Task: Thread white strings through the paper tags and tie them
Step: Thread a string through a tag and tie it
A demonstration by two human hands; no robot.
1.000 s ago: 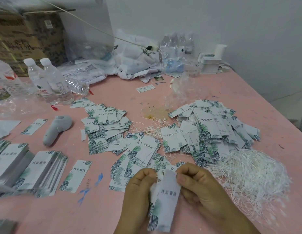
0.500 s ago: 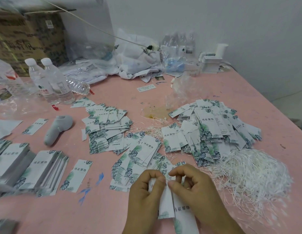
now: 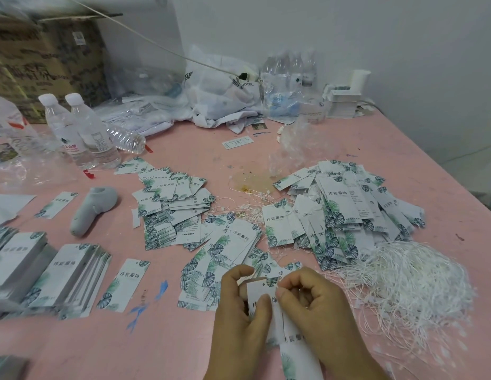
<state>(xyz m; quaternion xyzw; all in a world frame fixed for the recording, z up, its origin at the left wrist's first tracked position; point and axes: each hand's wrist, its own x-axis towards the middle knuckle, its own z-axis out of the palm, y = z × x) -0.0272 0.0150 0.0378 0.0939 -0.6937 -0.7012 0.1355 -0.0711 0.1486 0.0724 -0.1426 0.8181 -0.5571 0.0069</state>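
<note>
The step in hand appears to be the threading itself: near the front edge of the pink bench (image 3: 293,149), the person holds a small bundle of paper tags (image 3: 262,293) upright between both hands, with the punched hole at the top of the front tag showing just between the thumbs. The left hand (image 3: 239,305) grips the bundle, its thumb pressed across the printed face and its fingers curled behind. The right hand (image 3: 313,303) pinches at the right top corner of the same tags with curled fingers; whether a string already sits in that pinch cannot be told, as nothing thin and white shows plainly there. The next move probably calls for a fine, steady aim, bringing a string end to the small hole while the left hand keeps the tags aligned so the holes stay stacked. The held tags are white card with dark printed characters and green-blue leaf motifs at the corners; a second tag hangs lower, toward the bottom of the view. The supply of loose white strings (image 3: 409,286) lies in a tangled heap just right of the hands, and a heap of strung tags (image 3: 346,212) rests beyond it, so a fair share of the work seems done.
</note>
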